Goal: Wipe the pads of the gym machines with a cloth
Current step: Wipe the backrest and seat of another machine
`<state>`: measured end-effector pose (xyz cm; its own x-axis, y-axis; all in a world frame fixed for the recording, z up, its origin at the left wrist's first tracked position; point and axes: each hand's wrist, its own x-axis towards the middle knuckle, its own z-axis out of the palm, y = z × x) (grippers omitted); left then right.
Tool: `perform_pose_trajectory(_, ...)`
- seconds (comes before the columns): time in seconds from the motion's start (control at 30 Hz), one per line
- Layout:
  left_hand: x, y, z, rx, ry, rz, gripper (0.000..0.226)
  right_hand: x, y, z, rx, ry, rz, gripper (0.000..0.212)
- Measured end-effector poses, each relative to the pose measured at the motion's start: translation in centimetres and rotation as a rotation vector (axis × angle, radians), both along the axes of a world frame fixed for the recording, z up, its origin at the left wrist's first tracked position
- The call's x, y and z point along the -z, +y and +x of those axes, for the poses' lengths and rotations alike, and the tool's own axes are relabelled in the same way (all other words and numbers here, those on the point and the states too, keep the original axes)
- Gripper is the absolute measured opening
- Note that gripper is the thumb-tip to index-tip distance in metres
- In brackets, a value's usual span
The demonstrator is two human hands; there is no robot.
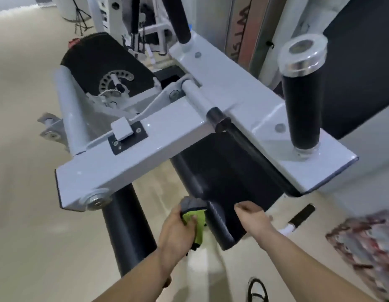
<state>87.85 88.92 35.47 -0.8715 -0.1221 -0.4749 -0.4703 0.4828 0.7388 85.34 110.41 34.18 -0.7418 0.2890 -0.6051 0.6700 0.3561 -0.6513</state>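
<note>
Gripping the green-and-grey cloth [193,217], the left hand [178,233] has its fingers wrapped tight round it, right against the left edge of the black pad [228,177] that hangs under the white frame [145,159]. The right hand [254,219] curls its fingers over the pad's near edge.

A: Any text legible in frame?
B: One item, far right. Dark-red block lettering [243,18] runs sideways down a tan wall panel [256,29] behind the white machine frame [222,90]. Top char looks like "M" or "W". The rest is blurred, and the lower end is cut off by the frame. Word can't be read.
A: Brand, nos., stickers elsewhere?
B: Nothing else legible.
</note>
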Motion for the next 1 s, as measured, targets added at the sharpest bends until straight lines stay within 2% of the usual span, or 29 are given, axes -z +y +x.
perform_pose_trajectory(0.1,2.8,-0.4,-3.1,0.154,0.097,-0.116,0.025,2.7,-0.6,0.9,-0.070,-0.048,0.059,0.020)
perform_pose_trajectory(0.17,4.4,0.2,-4.4,0.229,0.241,-0.108,0.043,4.8,-1.0,2.3,-0.103,-0.053,0.038,0.024)
perform_pose_trajectory(0.27,7.3,2.0,-5.7,0.448,0.364,-0.165,0.063,7.4,-0.9,4.0,-0.128,-0.012,0.107,0.040)
perform_pose_trajectory(0.33,10.3,3.5,-5.5,0.675,0.362,-0.364,0.058,8.7,-0.3,4.7,-0.189,0.043,0.209,0.041)
perform_pose_trajectory(0.4,13.2,4.2,-5.0,0.740,0.448,-0.561,0.060,10.2,-0.2,5.0,-0.221,0.142,0.332,0.034)
perform_pose_trajectory(0.5,15.0,4.2,-5.2,0.703,0.763,-0.607,0.053,11.9,-1.8,5.1,-0.183,0.298,0.527,0.022)
perform_pose_trajectory(0.6,14.9,3.8,-7.3,0.797,0.994,-0.706,0.046,14.1,-2.0,5.0,0.005,0.508,0.520,0.022)
perform_pose_trajectory(0.7,15.9,4.1,-8.8,0.811,1.064,-0.637,0.051,16.4,-1.6,4.2,0.135,0.705,0.461,0.022)
perform_pose_trajectory(0.77,17.0,4.2,-8.7,0.765,1.061,-0.578,0.050,17.0,-1.7,3.7,0.199,0.783,0.432,0.019)
perform_pose_trajectory(0.87,19.4,4.0,-6.1,0.676,1.159,-0.418,0.045,18.1,-1.9,3.8,0.271,0.854,0.366,0.019)
perform_pose_trajectory(0.93,21.5,3.9,-2.8,0.711,1.286,-0.242,0.043,18.7,-1.7,4.3,0.373,0.887,0.207,0.022)
perform_pose_trajectory(1.0,23.2,3.4,-0.5,0.852,1.446,-0.142,0.044,18.9,-1.2,5.3,0.422,0.846,0.104,0.024)
